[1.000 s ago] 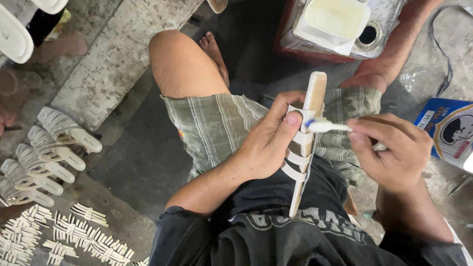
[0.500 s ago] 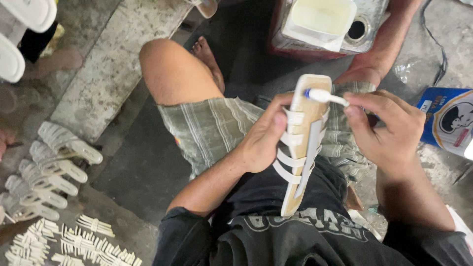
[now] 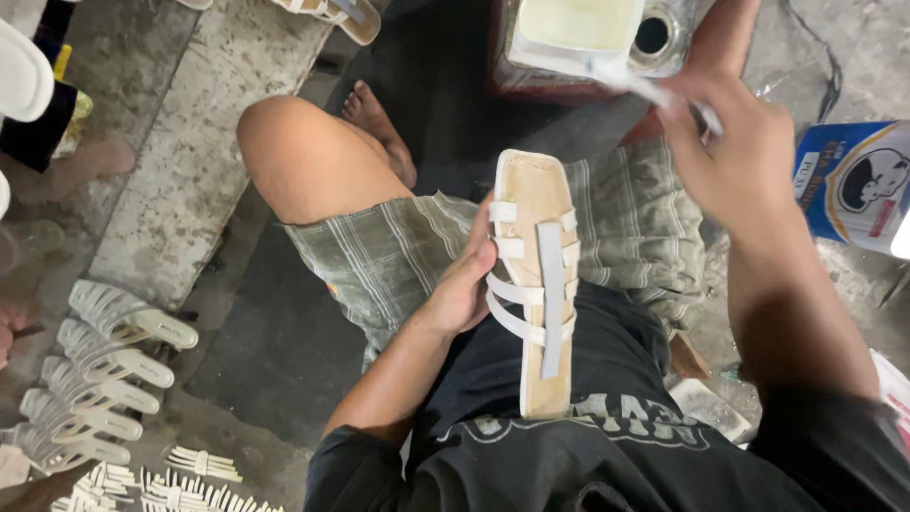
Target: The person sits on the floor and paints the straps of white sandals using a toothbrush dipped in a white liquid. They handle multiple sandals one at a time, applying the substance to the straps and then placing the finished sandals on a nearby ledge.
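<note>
Nearest, a white strappy sandal sole point(image 3: 536, 284) is gripped along its edge by the left hand point(image 3: 463, 289), above the lap; further off, a small brush point(image 3: 654, 93) is pinched in the closed right hand point(image 3: 735, 152) beside a glue can point(image 3: 578, 38)

A row of strappy sandals point(image 3: 104, 370) lies beside loose white straps point(image 3: 180, 479).

The left hand point(image 3: 462, 289) grips a white strappy sandal point(image 3: 534, 284) by its edge, held lengthwise over the lap. At one o'clock, the right hand point(image 3: 735, 152) holds a small brush point(image 3: 633, 83) just beside an open glue tin point(image 3: 578, 38). Finished sandals point(image 3: 95, 370) lie at eight o'clock on the floor point(image 3: 190, 171).
</note>
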